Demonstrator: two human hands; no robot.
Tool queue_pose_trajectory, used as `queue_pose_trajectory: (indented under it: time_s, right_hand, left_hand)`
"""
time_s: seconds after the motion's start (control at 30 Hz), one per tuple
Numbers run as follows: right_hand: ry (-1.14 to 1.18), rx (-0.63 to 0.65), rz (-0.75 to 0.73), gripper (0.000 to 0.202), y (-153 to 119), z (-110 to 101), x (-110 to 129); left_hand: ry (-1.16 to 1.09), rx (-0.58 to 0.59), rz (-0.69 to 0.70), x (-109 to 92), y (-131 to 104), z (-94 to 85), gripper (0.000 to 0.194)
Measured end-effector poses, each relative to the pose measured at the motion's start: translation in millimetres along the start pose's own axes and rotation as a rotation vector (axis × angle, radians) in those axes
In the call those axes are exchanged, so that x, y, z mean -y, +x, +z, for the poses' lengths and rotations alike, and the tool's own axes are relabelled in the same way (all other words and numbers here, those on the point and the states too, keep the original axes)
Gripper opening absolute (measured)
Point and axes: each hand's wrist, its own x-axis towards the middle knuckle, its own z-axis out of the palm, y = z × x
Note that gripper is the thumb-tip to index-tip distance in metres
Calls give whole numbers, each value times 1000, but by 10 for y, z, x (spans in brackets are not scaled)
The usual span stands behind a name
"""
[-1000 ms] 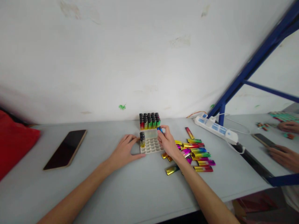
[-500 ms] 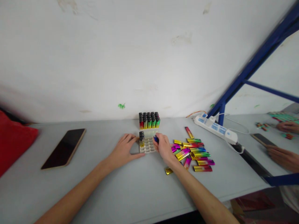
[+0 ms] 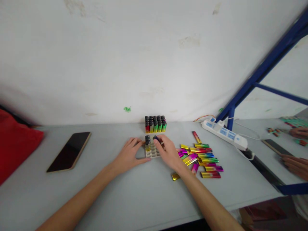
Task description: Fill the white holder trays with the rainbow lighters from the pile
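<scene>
Dark-capped lighter [image 3: 156, 140] pinched upright in right hand [image 3: 168, 153] over tray [image 3: 152, 153].

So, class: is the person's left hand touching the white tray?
Touching. The head view shows the left hand flat on the table, its fingertips against the left edge of the white tray.

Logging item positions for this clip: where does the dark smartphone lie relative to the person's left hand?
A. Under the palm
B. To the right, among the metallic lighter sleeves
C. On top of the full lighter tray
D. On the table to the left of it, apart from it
D: the smartphone lies flat on the grey table, well left of the left hand, which rests against the white tray.
</scene>
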Motion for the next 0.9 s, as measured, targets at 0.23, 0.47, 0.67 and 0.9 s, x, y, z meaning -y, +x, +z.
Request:
queue_pose_trajectory:
  time_s: [0.23,0.47,0.67,0.9]
  right_hand:
    - [-131,71,-127,26,-6,-47,-51]
    - [-207,179,-155,22,-29,-27,-64]
    - [-441,296,-238,20,5,-132,14]
    - [-618,278,-157,42,27,-50,127]
  left_hand:
    - [-6,-8,-2,-13,-7,-10,68]
    - [-15,-6,0,-5,-8,8,67]
    - [-15,1,-6,-4,-4,5,68]
    - [-19,2,0,27,5,2,66]
